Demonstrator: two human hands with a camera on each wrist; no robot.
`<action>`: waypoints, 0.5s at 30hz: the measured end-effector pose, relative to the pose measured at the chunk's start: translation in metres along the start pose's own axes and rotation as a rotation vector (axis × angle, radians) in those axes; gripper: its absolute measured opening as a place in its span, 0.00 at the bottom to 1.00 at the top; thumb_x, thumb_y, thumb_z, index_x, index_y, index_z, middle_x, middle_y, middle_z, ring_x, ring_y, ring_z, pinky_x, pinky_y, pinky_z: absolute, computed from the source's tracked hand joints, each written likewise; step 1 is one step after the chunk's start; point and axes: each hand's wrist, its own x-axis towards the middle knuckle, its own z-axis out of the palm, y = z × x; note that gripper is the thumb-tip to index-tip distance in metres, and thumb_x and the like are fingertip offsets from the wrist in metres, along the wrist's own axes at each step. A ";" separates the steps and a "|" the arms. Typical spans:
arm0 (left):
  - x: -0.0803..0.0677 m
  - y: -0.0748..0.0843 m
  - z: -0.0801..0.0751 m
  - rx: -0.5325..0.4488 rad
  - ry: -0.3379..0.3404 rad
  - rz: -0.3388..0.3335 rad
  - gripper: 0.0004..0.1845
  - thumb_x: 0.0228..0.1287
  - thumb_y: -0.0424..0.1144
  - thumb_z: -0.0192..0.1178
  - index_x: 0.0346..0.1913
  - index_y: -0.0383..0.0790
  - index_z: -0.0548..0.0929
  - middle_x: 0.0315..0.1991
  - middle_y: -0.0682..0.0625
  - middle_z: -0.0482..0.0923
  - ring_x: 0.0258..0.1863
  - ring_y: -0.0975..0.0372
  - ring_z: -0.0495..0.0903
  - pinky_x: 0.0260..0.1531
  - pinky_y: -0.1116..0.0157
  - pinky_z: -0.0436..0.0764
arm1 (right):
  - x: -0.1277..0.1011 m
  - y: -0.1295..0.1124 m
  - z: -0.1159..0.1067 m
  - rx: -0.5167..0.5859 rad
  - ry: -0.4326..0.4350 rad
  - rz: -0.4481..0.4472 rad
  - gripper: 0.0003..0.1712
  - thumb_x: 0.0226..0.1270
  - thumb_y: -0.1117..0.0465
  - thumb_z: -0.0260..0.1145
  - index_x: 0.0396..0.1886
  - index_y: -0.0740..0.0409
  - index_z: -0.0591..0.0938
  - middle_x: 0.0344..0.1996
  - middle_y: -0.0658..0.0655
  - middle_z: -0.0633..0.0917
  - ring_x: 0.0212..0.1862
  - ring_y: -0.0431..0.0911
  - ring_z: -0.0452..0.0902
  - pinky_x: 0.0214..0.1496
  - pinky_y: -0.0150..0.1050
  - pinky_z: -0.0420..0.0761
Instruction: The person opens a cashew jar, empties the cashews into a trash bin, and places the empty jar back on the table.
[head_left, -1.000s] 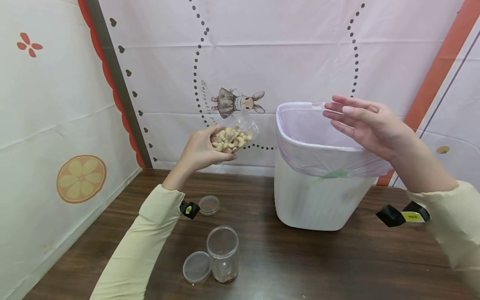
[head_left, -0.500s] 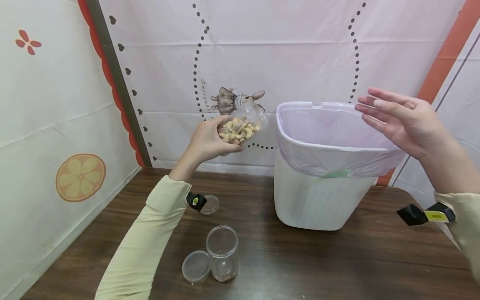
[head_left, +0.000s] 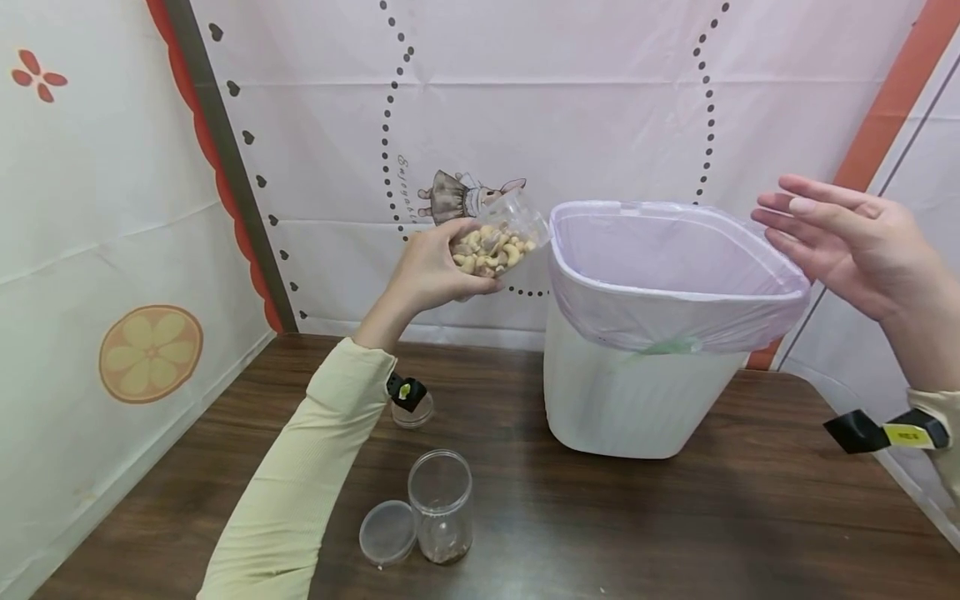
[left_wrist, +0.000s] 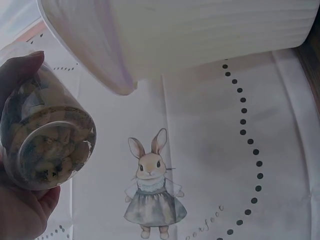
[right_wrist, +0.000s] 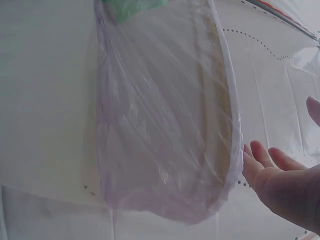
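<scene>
My left hand (head_left: pixel 438 265) grips a clear plastic jar (head_left: pixel 525 218) around its side. The jar is tilted with its mouth toward the right, and cashew nuts (head_left: pixel 491 252) lie inside it. In the left wrist view the jar's round base (left_wrist: pixel 55 150) faces the camera. Just right of the jar's mouth stands a white trash bin (head_left: pixel 630 400), lined with a thin lilac plastic bag (head_left: pixel 600 312) folded over its rim. Beyond the bin's right side, my right hand (head_left: pixel 862 242) is raised with its fingers extended, holding nothing.
On the dark wooden table (head_left: pixel 570 533) stands a second clear jar (head_left: pixel 442 517) without a lid, with a few bits at its bottom. A clear lid (head_left: pixel 387 533) lies beside it, and another lid (head_left: pixel 414 412) lies farther back. A printed curtain (head_left: pixel 600 108) hangs behind.
My left hand has moved right and slightly up, bringing the tilted jar of cashews nearer the bin. My right hand has withdrawn to the right, from over the bin's rim to beside it.
</scene>
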 end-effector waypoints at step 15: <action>0.017 0.018 0.001 0.066 0.002 0.004 0.42 0.29 0.52 0.76 0.57 0.48 0.74 0.44 0.52 0.78 0.39 0.64 0.73 0.39 0.66 0.72 | -0.002 -0.002 -0.022 -0.153 0.184 -0.004 0.17 0.64 0.73 0.53 0.51 0.58 0.77 0.43 0.57 0.83 0.42 0.48 0.81 0.39 0.36 0.80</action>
